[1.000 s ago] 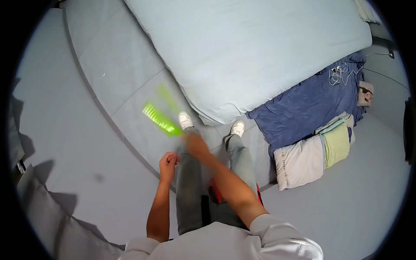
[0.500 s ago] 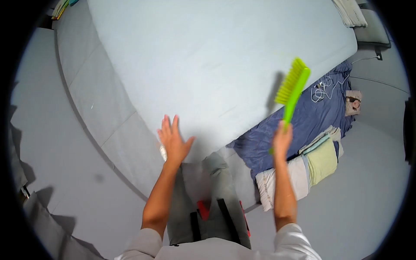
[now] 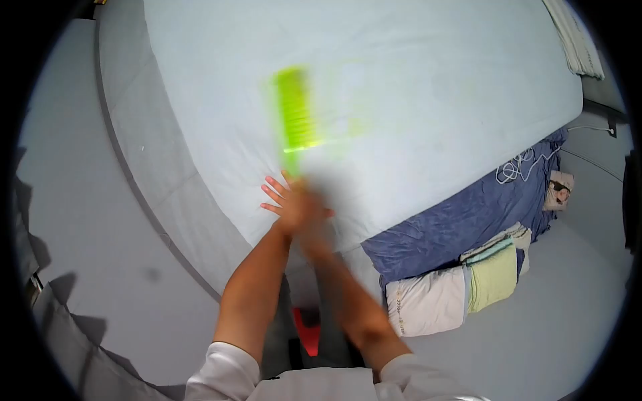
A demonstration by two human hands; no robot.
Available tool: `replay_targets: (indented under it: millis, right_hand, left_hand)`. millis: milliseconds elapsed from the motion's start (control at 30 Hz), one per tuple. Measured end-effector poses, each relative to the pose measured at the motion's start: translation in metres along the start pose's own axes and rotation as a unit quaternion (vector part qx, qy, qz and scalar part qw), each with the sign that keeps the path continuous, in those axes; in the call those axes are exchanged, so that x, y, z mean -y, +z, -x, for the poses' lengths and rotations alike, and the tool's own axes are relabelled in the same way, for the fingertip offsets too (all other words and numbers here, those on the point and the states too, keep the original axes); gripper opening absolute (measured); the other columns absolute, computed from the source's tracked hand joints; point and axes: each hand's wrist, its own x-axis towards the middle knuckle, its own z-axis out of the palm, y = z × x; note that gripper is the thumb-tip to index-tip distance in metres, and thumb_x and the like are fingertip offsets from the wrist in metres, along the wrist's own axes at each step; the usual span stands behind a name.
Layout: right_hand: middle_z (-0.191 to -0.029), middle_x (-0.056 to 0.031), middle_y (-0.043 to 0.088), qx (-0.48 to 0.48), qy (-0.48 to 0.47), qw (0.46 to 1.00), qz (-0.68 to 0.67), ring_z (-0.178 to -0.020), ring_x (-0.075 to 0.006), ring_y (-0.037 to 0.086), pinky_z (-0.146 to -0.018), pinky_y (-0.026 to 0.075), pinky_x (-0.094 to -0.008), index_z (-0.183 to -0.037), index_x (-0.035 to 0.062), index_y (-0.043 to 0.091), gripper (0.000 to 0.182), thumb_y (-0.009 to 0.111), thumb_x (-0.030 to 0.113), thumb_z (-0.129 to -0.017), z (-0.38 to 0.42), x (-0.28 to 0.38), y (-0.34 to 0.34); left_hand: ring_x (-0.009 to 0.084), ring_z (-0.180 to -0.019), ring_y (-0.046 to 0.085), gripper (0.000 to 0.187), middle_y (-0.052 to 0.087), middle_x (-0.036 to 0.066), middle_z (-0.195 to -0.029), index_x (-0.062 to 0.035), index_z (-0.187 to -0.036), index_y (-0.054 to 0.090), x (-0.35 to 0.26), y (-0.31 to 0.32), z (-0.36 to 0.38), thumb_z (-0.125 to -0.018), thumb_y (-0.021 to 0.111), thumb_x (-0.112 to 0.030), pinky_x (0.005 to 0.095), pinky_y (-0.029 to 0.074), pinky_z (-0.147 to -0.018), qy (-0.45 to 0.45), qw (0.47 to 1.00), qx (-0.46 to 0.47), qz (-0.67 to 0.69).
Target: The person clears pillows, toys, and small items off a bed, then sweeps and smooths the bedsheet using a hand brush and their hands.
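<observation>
A bright green brush (image 3: 294, 110), smeared by motion, is over the pale sheet of the bed (image 3: 414, 100). My right hand (image 3: 313, 217) is closed round its handle, blurred, and its forearm slants in from the lower right. Just left of it, my left hand (image 3: 282, 204) lies at the sheet with its fingers spread and nothing in them. The two hands overlap in the view, so whether they touch is unclear. Part of the left palm is hidden.
To the right are a blue cloth (image 3: 445, 230) with a white cable (image 3: 515, 167), folded cloths (image 3: 428, 301), a green folded cloth (image 3: 493, 281) and a small printed packet (image 3: 558, 190). A grey curtain (image 3: 87, 354) hangs at lower left. Something red (image 3: 307, 332) shows between my legs.
My right hand has swept the brush left, from over the bed's right edge to beside my left hand. My left hand has moved slightly right and up. The view has shifted a little.
</observation>
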Motion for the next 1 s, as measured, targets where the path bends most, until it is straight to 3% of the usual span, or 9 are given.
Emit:
replay_targets:
  millis: [133, 233, 333, 367, 567, 667, 833, 967, 1000]
  right_hand:
    - [-0.090, -0.0179, 0.065, 0.389, 0.101, 0.910, -0.105, -0.083, -0.0318, 0.063, -0.076, 0.049, -0.0429, -0.109, 0.0009, 0.059, 0.035, 0.046, 0.033, -0.101, -0.020, 0.133, 0.020]
    - [-0.092, -0.0155, 0.066, 0.453, 0.095, 0.885, -0.056, -0.085, -0.0298, 0.064, -0.077, 0.050, -0.0415, -0.110, 0.0016, 0.060, 0.037, 0.049, 0.035, -0.100, -0.046, 0.166, -0.027]
    - [-0.074, -0.0041, 0.061, 0.356, -0.091, 0.904, -0.217, -0.068, -0.0151, 0.054, -0.064, 0.047, -0.0353, -0.114, 0.0042, 0.064, 0.040, 0.057, 0.040, -0.098, -0.071, 0.063, -0.063]
    - [-0.074, -0.0003, 0.059, 0.393, 0.118, 0.892, -0.189, -0.068, -0.0111, 0.052, -0.062, 0.045, -0.0294, -0.114, 0.0052, 0.065, 0.035, 0.058, 0.035, -0.099, -0.075, 0.075, -0.133]
    - [-0.064, 0.0067, 0.042, -0.084, 0.042, 0.995, -0.019, -0.051, -0.0038, 0.034, -0.045, 0.028, -0.0223, -0.110, 0.0075, 0.068, 0.033, 0.047, 0.032, -0.105, -0.107, -0.049, -0.370]
    - [-0.062, 0.0010, 0.048, -0.261, 0.131, 0.954, -0.067, -0.042, -0.0086, 0.037, -0.038, 0.031, -0.0266, -0.105, 0.0083, 0.066, 0.038, 0.042, 0.038, -0.104, -0.183, -0.119, -0.430]
    - [-0.057, -0.0043, 0.051, -0.309, 0.167, 0.934, -0.071, -0.040, -0.0152, 0.047, -0.038, 0.039, -0.0310, -0.083, 0.0061, 0.059, 0.039, 0.044, 0.037, -0.101, -0.300, -0.168, -0.334]
    - [-0.089, -0.0277, 0.062, -0.172, -0.005, 0.984, 0.048, -0.082, -0.0443, 0.058, -0.076, 0.045, -0.0499, -0.099, -0.0066, 0.059, 0.040, 0.040, 0.028, -0.104, -0.231, 0.037, -0.099]
    - [-0.080, -0.0253, 0.059, -0.096, -0.025, 0.995, 0.011, -0.077, -0.0398, 0.056, -0.071, 0.044, -0.0480, -0.093, -0.0048, 0.058, 0.041, 0.039, 0.030, -0.105, -0.203, 0.083, -0.060]
  left_hand:
    - [0.0543, -0.140, -0.028, 0.169, -0.041, 0.030, -0.149, -0.0070, -0.148, -0.032, 0.010, 0.012, -0.006, -0.048, 0.091, -0.064, 0.0717, -0.002, -0.112, -0.013, 0.997, -0.004, 0.075]
    - [0.0554, -0.143, -0.019, 0.160, -0.028, 0.034, -0.153, -0.0035, -0.152, -0.022, 0.028, 0.049, -0.044, -0.053, 0.088, -0.064, 0.0697, -0.004, -0.112, 0.060, 0.994, -0.005, 0.091]
    - [0.0517, -0.147, -0.009, 0.147, -0.015, 0.035, -0.158, -0.0034, -0.156, -0.008, 0.007, -0.016, 0.020, -0.059, 0.088, -0.057, 0.0686, -0.003, -0.113, 0.014, 1.000, -0.011, 0.012]
    - [0.0488, -0.148, -0.008, 0.147, -0.014, 0.033, -0.158, -0.0051, -0.156, -0.008, 0.011, -0.016, 0.023, -0.058, 0.089, -0.055, 0.0681, -0.002, -0.113, 0.032, 0.997, -0.052, 0.048]
    - [0.0437, -0.150, -0.002, 0.137, 0.000, 0.033, -0.158, -0.0076, -0.156, 0.003, 0.034, -0.050, 0.017, -0.059, 0.091, -0.048, 0.0692, 0.001, -0.112, 0.159, 0.898, -0.398, 0.101]
    - [0.0454, -0.149, -0.013, 0.149, -0.013, 0.033, -0.158, -0.0054, -0.155, -0.012, -0.007, -0.143, -0.039, -0.059, 0.090, -0.055, 0.0715, -0.001, -0.111, 0.065, 0.904, -0.197, 0.373]
    - [0.0470, -0.140, -0.036, 0.170, -0.039, 0.030, -0.150, -0.0028, -0.145, -0.036, -0.043, -0.164, -0.084, -0.049, 0.088, -0.069, 0.0770, -0.007, -0.104, -0.087, 0.970, -0.020, 0.226]
    - [0.0468, -0.141, -0.035, 0.168, -0.035, 0.030, -0.152, -0.0037, -0.147, -0.033, -0.050, -0.167, -0.095, -0.049, 0.087, -0.070, 0.0771, -0.008, -0.104, -0.131, 0.975, -0.018, 0.177]
    - [0.0468, -0.141, -0.034, 0.167, -0.033, 0.031, -0.153, -0.0044, -0.149, -0.031, -0.049, -0.165, -0.099, -0.050, 0.087, -0.071, 0.0771, -0.008, -0.104, -0.144, 0.976, -0.019, 0.164]
